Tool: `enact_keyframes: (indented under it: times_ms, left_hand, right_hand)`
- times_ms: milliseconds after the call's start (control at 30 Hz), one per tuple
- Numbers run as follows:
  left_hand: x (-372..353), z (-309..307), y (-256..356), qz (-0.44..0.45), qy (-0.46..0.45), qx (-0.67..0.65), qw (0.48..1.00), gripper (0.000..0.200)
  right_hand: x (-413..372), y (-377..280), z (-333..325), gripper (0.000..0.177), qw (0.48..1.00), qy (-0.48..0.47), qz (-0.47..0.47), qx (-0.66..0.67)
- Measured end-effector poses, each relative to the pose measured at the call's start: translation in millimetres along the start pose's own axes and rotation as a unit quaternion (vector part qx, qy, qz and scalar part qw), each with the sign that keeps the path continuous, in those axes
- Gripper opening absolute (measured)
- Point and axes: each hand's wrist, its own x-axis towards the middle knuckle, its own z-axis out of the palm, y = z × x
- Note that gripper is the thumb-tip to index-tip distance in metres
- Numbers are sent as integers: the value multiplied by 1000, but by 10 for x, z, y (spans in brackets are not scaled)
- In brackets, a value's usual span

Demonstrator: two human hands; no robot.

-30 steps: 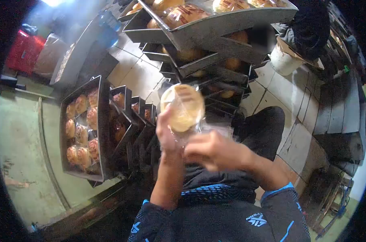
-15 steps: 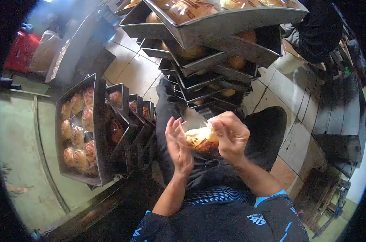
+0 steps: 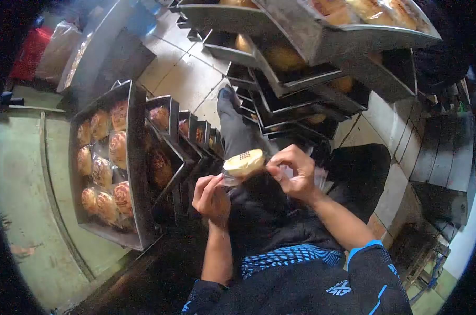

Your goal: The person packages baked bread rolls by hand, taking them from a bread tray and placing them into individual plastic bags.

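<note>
A pale yellow bun [image 3: 244, 163] with dark print hangs in a clear plastic wrapper between my two hands, above my lap. My left hand [image 3: 212, 197] has its fingers closed on the left end of the wrapper. My right hand [image 3: 294, 170] pinches the other end of the wrapper, to the right of the bun. To the left, a metal tray [image 3: 137, 173] stands on top of a stack and holds several wrapped browned buns [image 3: 102, 172].
A tall stack of criss-crossed metal trays [image 3: 316, 39] with buns rises in front of me. At the upper left are a red object [image 3: 32, 52] and a plastic bag [image 3: 59, 52]. Dark metal boxes [image 3: 442, 152] stand at the right.
The wrapped bun has moved up and slightly left, and my hands are farther apart at its ends. My left fingers, extended before, are now closed. The camera view has shifted.
</note>
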Motion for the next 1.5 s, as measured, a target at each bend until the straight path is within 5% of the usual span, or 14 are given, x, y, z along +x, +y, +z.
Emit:
enact_keyframes:
  times_ms: [233,267,467,600,700,767,833,967,1133,1233,1300,1367,1433,1500]
  left_hand:
    - [378,514,-30,-5,26,-3,1000,15]
    - [383,446,-47,-225,45,-29,973,14]
    - [-210,-248,332,-460,-59,-112,879,11]
    - [-756,-428,371,-247,-86,43,964,15]
    - [-253,-490,597,-378,-52,-75,921,13]
    - [100,-377,603,-421,-78,-83,900,17]
    - [250,-257,400,-427,-101,-160,884,18]
    - [544,-135,314,-467,-62,-183,863,27]
    - [304,231,213,-387,-69,-204,897,20]
    - [235,747,685,-353,-281,-194,871,26]
    - [-145,1189,538,-135,-414,-14,900,59]
    - [-494,1438,412,-54,-489,126,862,60]
    - [-767,1629,46,-66,-627,98,770,47]
    - [-678,1533,18,-46,-539,-48,840,34]
  right_hand:
    - [595,189,340,25,993,51,-62,-91]
    - [690,151,317,33,982,144,80,-92]
    - [-536,129,321,38,959,95,220,-148]
    - [-909,159,39,31,910,-102,366,-164]
    - [-293,-414,-209,23,955,42,241,-167]
    - [-52,-511,-108,35,979,-103,-39,-174]
    - [3,-424,148,61,939,-202,-88,-265]
    - [410,-701,-79,62,939,-290,98,-157]
    - [1111,-1852,-1031,57,983,0,-134,-122]
    - [1888,-2165,-1330,41,962,213,-167,-30]
    - [2560,-1900,-1761,35,948,189,-133,-217]
    - [2638,-1752,-1873,39,767,202,-237,-561]
    - [2143,-1883,-1586,29,814,188,-263,-482]
    - [1383,-1619,-1357,21,870,81,-305,-379]
